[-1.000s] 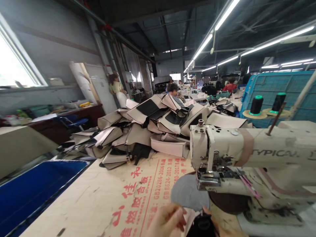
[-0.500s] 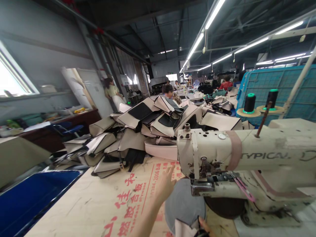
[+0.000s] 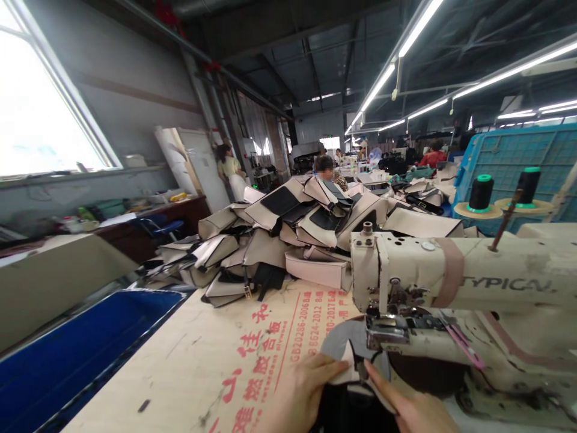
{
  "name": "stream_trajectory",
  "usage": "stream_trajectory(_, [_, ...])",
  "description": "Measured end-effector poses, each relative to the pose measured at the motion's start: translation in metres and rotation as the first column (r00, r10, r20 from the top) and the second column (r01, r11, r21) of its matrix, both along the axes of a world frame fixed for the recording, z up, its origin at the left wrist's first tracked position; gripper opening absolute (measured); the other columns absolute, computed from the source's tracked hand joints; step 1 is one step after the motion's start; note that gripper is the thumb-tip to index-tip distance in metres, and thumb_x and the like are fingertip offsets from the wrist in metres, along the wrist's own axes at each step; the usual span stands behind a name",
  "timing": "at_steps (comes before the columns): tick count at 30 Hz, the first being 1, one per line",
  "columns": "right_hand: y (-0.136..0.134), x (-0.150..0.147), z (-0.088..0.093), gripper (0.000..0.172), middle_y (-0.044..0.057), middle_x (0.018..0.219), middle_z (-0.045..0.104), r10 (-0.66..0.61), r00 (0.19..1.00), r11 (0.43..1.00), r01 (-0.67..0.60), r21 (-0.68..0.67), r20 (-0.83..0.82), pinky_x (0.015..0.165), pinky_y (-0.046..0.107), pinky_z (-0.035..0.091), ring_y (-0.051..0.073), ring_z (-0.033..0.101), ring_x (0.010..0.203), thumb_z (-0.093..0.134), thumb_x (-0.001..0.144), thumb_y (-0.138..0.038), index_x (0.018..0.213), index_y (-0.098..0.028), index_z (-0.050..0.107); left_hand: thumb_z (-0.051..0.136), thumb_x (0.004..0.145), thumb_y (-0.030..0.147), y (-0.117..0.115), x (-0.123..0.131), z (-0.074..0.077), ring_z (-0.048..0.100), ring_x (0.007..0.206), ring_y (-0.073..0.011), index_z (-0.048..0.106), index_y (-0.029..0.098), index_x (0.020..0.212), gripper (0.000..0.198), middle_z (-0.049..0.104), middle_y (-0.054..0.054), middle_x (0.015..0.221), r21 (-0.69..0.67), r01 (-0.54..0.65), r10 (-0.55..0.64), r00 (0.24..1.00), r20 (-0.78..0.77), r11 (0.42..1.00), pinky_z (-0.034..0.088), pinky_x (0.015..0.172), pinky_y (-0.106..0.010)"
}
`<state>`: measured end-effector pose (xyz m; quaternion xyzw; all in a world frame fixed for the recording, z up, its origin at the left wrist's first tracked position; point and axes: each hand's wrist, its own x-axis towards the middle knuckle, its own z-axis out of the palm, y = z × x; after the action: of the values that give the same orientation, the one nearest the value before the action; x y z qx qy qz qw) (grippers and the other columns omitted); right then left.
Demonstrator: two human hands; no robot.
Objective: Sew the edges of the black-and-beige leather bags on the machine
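Head view. A factory hall is seen, with strip lights overhead and a window at upper left. A plywood tabletop printed with red characters fills the lower centre; a blue bin sits at lower left.

Counted: one cream sewing machine at right, two black thread cones behind it, and one heap of beige-and-black bag panels at frame centre.

One pale-and-black panel lies at bottom centre, just below the machine's head, over a grey round pad. The left hand is laid flat on it, fingers together. The right hand has its forefinger stretched onto it; its grip cannot be told.
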<state>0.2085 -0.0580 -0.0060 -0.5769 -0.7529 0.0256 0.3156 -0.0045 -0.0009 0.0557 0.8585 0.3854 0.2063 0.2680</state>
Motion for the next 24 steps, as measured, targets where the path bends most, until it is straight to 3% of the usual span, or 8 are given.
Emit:
stream_trajectory(2, [0.006, 0.006, -0.001, 0.068, -0.002, 0.066, 0.068, 0.044, 0.998, 0.997, -0.041, -0.064, 0.046, 0.047, 0.018, 0.045, 0.016, 0.062, 0.049, 0.044, 0.064, -0.008, 0.125, -0.038, 0.042, 0.045, 0.082, 0.018, 0.011, 0.005, 0.004, 0.059, 0.090, -0.0163, 0.060, 0.028, 0.109, 0.033, 0.064, -0.003, 0.099, -0.003, 0.036, -0.036, 0.998, -0.052, 0.999, 0.046, 0.081, -0.025])
stream_trajectory(4, [0.010, 0.011, -0.002, 0.063, -0.001, 0.066, 0.067, 0.061, 0.997, 0.993, -0.056, -0.107, 0.048, 0.047, 0.018, 0.045, 0.017, 0.062, 0.050, 0.045, 0.069, -0.008, 0.125, -0.037, 0.042, 0.052, 0.080, 0.023, 0.014, 0.010, -0.002, 0.059, 0.091, -0.0170, 0.059, 0.027, 0.110, 0.031, 0.065, -0.003, 0.099, 0.002, 0.061, -0.061, 0.995, -0.079, 0.998, 0.046, 0.082, -0.026])
stream_trajectory(7, [0.012, 0.015, -0.001, 0.049, -0.001, 0.074, 0.068, 0.050, 0.999, 0.988, -0.046, -0.146, 0.021, 0.053, 0.019, 0.048, 0.016, 0.064, 0.059, 0.046, 0.078, -0.015, 0.123, -0.035, 0.045, 0.044, 0.084, 0.021, 0.011, 0.016, -0.012, 0.057, 0.096, -0.0160, 0.056, 0.026, 0.113, 0.032, 0.063, -0.003, 0.105, 0.045, 0.081, -0.078, 0.994, -0.073, 0.996, 0.044, 0.086, -0.026])
stream_trajectory(11, [0.019, 0.018, -0.001, 0.035, 0.003, 0.111, 0.058, 0.092, 0.995, 0.991, -0.094, -0.098, -0.022, 0.077, 0.027, 0.050, 0.018, 0.059, 0.095, 0.045, 0.085, -0.022, 0.118, -0.029, 0.051, 0.034, 0.085, 0.012, 0.013, 0.021, -0.010, 0.055, 0.101, -0.0158, 0.050, 0.027, 0.119, 0.041, 0.059, -0.003, 0.113, 0.060, 0.142, -0.136, 0.986, -0.097, 0.988, 0.043, 0.089, -0.028])
stream_trajectory(14, [0.025, 0.021, -0.005, 0.034, 0.003, 0.120, 0.052, 0.220, 0.970, 0.974, -0.224, -0.027, -0.104, 0.093, 0.031, 0.043, 0.017, 0.049, 0.110, 0.043, 0.087, -0.021, 0.119, -0.025, 0.051, 0.034, 0.085, 0.011, 0.018, 0.022, -0.006, 0.054, 0.102, -0.0153, 0.051, 0.026, 0.118, 0.040, 0.058, -0.003, 0.113, 0.039, 0.167, -0.163, 0.982, -0.093, 0.985, 0.043, 0.090, -0.028])
stream_trajectory(20, [0.027, 0.020, 0.000, 0.031, 0.005, 0.114, 0.056, 0.317, 0.922, 0.938, -0.340, -0.071, -0.224, 0.094, 0.032, 0.042, 0.016, 0.050, 0.108, 0.037, 0.089, -0.019, 0.117, -0.019, 0.051, 0.047, 0.085, 0.029, 0.022, 0.027, -0.003, 0.057, 0.093, -0.0132, 0.058, 0.026, 0.106, 0.024, 0.062, 0.000, 0.101, -0.027, 0.123, -0.123, 0.992, -0.021, 0.992, 0.044, 0.084, -0.022])
stream_trajectory(24, [0.028, 0.018, 0.012, 0.026, 0.005, 0.099, 0.060, 0.329, 0.898, 0.911, -0.383, -0.152, -0.291, 0.085, 0.029, 0.046, 0.015, 0.055, 0.094, 0.036, 0.090, -0.017, 0.108, -0.018, 0.055, 0.042, 0.087, 0.026, 0.018, 0.033, -0.002, 0.056, 0.090, -0.0132, 0.060, 0.023, 0.096, 0.020, 0.062, -0.002, 0.093, 0.001, 0.085, -0.085, 0.996, 0.016, 0.996, 0.044, 0.081, -0.024])
